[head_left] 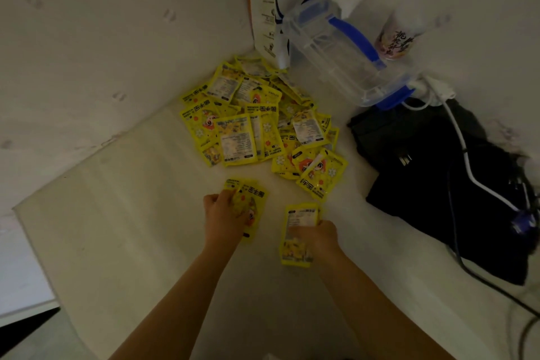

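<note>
Head view: mid-stacking. Clutching left stack (pixel 253 204) in left hand (pixel 223 215), right stack (pixel 301 218) in right hand (pixel 319 238). Next, probably grabbing more from packet pile (pixel 257 126), centre frame.

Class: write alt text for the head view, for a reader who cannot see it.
A person's left hand grips a few yellow packets and the right hand grips another packet above a white surface. Beyond the hands lies a loose pile of the same packets, with a clear blue-clipped box and a black bag to its right.
</note>
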`<state>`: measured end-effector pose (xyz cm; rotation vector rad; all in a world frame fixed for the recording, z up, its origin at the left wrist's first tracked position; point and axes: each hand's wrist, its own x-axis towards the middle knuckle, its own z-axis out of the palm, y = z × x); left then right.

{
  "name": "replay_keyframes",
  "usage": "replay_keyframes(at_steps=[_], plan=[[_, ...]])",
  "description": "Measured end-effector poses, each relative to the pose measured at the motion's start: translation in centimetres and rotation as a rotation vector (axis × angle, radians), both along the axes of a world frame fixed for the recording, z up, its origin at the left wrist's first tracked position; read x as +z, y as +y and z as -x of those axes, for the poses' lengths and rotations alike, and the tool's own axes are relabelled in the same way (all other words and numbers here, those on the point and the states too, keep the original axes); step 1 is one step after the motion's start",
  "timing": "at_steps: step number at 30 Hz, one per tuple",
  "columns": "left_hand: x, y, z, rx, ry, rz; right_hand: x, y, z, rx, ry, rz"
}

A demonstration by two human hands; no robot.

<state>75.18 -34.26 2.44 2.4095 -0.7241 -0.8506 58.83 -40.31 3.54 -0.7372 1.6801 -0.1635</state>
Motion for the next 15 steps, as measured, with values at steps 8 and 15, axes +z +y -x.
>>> replay_keyframes(at_steps=[8,15], plan=[[1.7,-1.6,-3.2,0.395,0.305,0.218,2.1,-2.9,2.2,-0.067,-0.119,0.094],[2.3,-7.2,-6.3,0.386,0.307,0.206,1.6,-8.8,2.7,-0.13,-0.08,0.157]])
